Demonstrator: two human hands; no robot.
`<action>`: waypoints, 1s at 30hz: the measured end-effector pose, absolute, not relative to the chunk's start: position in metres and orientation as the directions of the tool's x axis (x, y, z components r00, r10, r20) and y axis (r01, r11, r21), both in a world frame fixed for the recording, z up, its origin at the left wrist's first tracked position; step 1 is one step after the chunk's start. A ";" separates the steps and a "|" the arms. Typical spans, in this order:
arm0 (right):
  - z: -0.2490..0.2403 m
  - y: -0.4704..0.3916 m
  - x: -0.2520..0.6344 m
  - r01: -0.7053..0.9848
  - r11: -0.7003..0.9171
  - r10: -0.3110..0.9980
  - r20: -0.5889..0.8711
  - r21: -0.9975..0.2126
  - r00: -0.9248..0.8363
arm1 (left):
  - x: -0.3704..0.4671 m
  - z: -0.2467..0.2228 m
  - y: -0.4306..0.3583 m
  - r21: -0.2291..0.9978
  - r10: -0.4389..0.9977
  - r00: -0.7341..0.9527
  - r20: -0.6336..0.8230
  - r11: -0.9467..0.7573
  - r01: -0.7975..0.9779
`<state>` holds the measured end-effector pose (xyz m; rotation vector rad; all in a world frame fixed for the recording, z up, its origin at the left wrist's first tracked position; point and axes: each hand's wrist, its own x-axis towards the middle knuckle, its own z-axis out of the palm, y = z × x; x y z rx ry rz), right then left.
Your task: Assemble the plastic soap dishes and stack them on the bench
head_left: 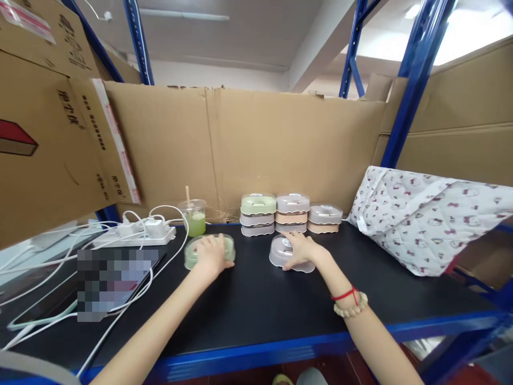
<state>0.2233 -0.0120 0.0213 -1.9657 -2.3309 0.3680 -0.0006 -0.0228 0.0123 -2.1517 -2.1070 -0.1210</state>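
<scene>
A small oval box with a clear lid and green body [228, 247] sits on the black shelf surface. My left hand [211, 252] grips it from above, covering much of its lid. Farther right, my right hand [300, 249] spans a similar grey-lilac box [277, 255] from its right side, thumb at the near edge and fingers across the far edge. Behind them stand a stack topped by a green box [258, 203], another topped by a grey box [293, 203], and a shorter stack with a grey box [324, 214] over an orange one.
A clear cup of green drink [196, 219] stands behind my left hand. Left are a power strip [136, 234], white cables and a tablet-like device [116, 283], partly blurred. A patterned quilted bag [425, 214] lies right. Cardboard [296, 139] walls the back; a blue edge [280, 350] runs along the front.
</scene>
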 end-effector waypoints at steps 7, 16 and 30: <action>0.023 -0.011 0.280 0.949 0.242 0.954 -0.129 -0.202 -0.270 | 0.028 -0.013 -0.018 0.235 0.834 0.476 0.279 -0.540 0.808; 0.090 0.066 0.390 0.976 0.216 0.923 0.324 0.012 -0.209 | 0.027 -0.040 -0.006 0.408 0.773 0.441 0.456 -0.622 0.668; 0.084 0.074 0.335 0.968 0.208 0.910 0.390 -0.141 -0.138 | 0.013 -0.042 0.007 0.759 0.859 0.423 0.287 -0.474 0.448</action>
